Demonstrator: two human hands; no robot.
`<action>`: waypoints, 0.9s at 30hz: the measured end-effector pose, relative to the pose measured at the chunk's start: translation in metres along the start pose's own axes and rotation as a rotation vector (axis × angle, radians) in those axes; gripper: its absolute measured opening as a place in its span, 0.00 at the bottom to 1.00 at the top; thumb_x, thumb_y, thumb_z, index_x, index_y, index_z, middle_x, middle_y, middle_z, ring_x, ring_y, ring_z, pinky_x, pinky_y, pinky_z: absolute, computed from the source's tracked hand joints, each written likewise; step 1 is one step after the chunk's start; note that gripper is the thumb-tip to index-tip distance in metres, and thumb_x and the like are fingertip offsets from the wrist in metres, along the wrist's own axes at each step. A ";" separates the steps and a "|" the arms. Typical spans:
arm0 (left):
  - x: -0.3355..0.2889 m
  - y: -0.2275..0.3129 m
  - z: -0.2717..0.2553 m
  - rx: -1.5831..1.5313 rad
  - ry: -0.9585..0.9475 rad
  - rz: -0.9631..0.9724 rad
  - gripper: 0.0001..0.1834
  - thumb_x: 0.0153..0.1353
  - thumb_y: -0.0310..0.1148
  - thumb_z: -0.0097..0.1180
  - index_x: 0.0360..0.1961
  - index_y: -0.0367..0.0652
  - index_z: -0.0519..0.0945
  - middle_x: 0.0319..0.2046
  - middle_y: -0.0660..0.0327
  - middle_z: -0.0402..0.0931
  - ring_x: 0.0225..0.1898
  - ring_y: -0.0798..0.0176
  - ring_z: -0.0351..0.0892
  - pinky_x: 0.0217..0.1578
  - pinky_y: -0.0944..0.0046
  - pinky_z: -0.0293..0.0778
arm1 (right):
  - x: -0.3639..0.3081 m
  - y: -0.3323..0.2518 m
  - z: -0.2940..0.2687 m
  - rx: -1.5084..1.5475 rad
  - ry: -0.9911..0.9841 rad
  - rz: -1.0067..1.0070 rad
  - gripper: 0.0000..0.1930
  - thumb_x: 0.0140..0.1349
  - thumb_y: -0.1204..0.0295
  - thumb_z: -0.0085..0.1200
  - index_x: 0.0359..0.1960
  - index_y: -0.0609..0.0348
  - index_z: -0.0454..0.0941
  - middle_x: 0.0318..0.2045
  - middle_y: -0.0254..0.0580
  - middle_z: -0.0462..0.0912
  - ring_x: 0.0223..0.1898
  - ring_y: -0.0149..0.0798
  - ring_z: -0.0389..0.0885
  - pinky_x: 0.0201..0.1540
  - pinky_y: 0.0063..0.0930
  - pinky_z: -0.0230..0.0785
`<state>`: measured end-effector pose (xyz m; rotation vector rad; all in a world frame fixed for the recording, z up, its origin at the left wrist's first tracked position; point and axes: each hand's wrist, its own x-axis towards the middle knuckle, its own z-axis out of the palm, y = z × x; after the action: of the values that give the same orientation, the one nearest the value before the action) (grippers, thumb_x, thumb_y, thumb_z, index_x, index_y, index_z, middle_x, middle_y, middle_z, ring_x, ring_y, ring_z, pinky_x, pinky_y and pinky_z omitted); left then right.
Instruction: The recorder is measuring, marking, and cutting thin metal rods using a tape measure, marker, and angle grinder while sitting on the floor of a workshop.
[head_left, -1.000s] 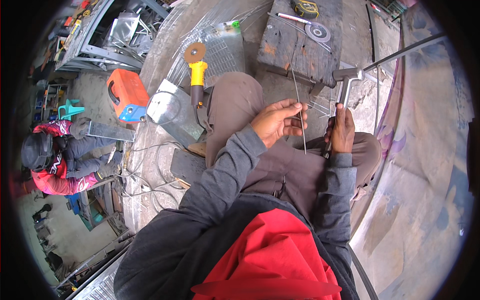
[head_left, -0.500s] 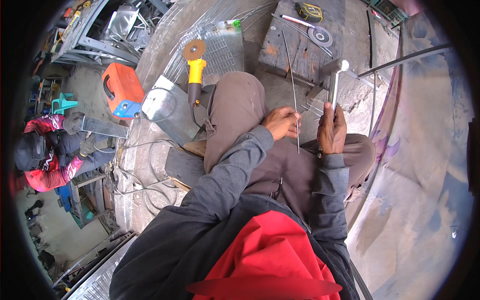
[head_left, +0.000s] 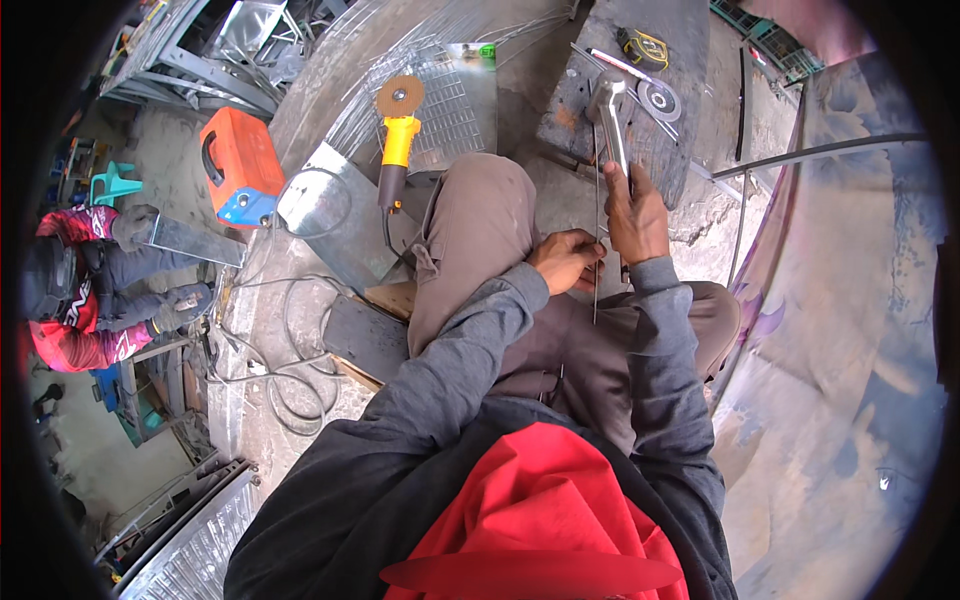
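Note:
My left hand [head_left: 568, 262] pinches a thin metal rod [head_left: 598, 215], which stands nearly lengthwise in front of me. My right hand [head_left: 638, 215] is wrapped round the handle of a metal hammer [head_left: 606, 95]. The hammer's head lies over the near-left part of a dark wooden block [head_left: 690, 60], close to the rod's far end; I cannot tell whether they touch. On that block rest a yellow-black tape measure [head_left: 643, 48], a grey cutting disc [head_left: 660, 101], a white marker [head_left: 617, 63] and thin rods.
A yellow angle grinder [head_left: 397, 150] with a brown disc lies left of my knee, near sheet metal [head_left: 350, 225] and wire mesh [head_left: 440, 115]. An orange machine [head_left: 243, 165] and looped cables [head_left: 300, 375] are further left. A co-worker [head_left: 90, 290] holds a metal piece there.
My right hand has brought the hammer leftward and away from me, over the block's near side. The rod, still in my left hand, has turned more upright in view.

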<state>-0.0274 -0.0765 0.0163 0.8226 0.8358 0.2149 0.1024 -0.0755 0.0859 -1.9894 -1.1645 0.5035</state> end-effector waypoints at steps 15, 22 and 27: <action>0.003 0.001 0.001 0.014 -0.065 0.000 0.13 0.69 0.36 0.48 0.46 0.37 0.75 0.34 0.60 0.78 0.32 0.64 0.81 0.35 0.64 0.79 | 0.001 -0.003 -0.004 0.051 0.026 0.107 0.24 0.68 0.50 0.44 0.36 0.64 0.74 0.24 0.62 0.77 0.28 0.62 0.78 0.32 0.45 0.69; 0.002 0.003 0.000 0.000 -0.079 -0.019 0.13 0.68 0.36 0.48 0.45 0.37 0.74 0.34 0.60 0.78 0.32 0.64 0.81 0.34 0.65 0.79 | 0.000 -0.002 0.008 -0.043 0.119 -0.058 0.25 0.68 0.50 0.45 0.38 0.64 0.75 0.20 0.57 0.75 0.24 0.55 0.77 0.31 0.42 0.68; 0.003 -0.001 -0.003 -0.020 -0.069 -0.006 0.12 0.68 0.35 0.49 0.45 0.37 0.74 0.33 0.60 0.78 0.32 0.64 0.81 0.34 0.65 0.79 | 0.008 -0.011 0.004 -0.106 -0.012 -0.013 0.20 0.68 0.54 0.45 0.36 0.62 0.72 0.28 0.67 0.77 0.35 0.69 0.76 0.33 0.53 0.68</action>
<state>-0.0277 -0.0738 0.0121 0.8040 0.7697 0.1882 0.0974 -0.0639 0.0923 -2.0700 -1.2338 0.4560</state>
